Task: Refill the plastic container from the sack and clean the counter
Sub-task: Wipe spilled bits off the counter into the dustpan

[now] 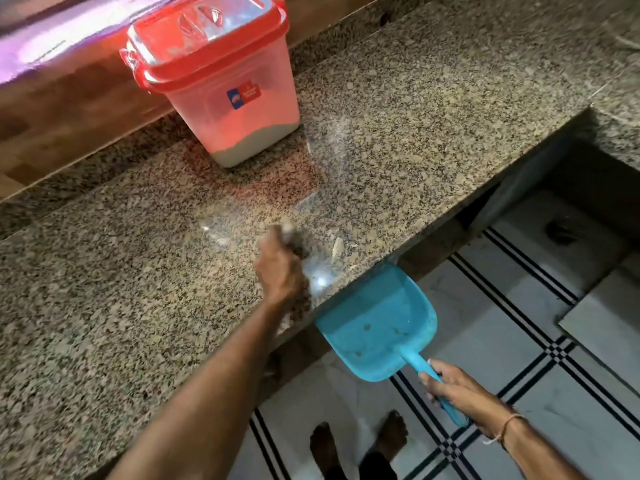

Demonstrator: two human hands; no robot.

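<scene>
Granite worktop (121, 289), speckled brown and grey, fills the left and centre of the frame. In the upper left stands the plastic container (239, 109), close to the wooden wall strip (69, 109) behind it. Its red lid (207, 39) is on, its walls are translucent with a reddish tint, and a low layer of pale powder lies in its bottom. A small blue and red sticker (243, 95) sits on the side facing the camera.

Near the middle of the frame the left grip (280, 268), a bare hand, is low over the worktop just beside its front edge. It is smeared by motion blur, so I cannot tell whether the fingers are closed round anything; a pale and dark blur shows at their tips. A pale scrap (336, 245) lies on the stone just right of it, near the edge.

The right grip (464, 393), at the lower right, is clamped round the handle of a blue dustpan (381, 327). The pan's mouth is tucked under the worktop's front edge, below the left grip. A few brownish crumbs lie in the pan. A thin thread band (509, 424) circles the right wrist.

Below is a white tiled floor (502, 306) with black striped lines, and two bare feet (391, 431) at the bottom centre.
</scene>
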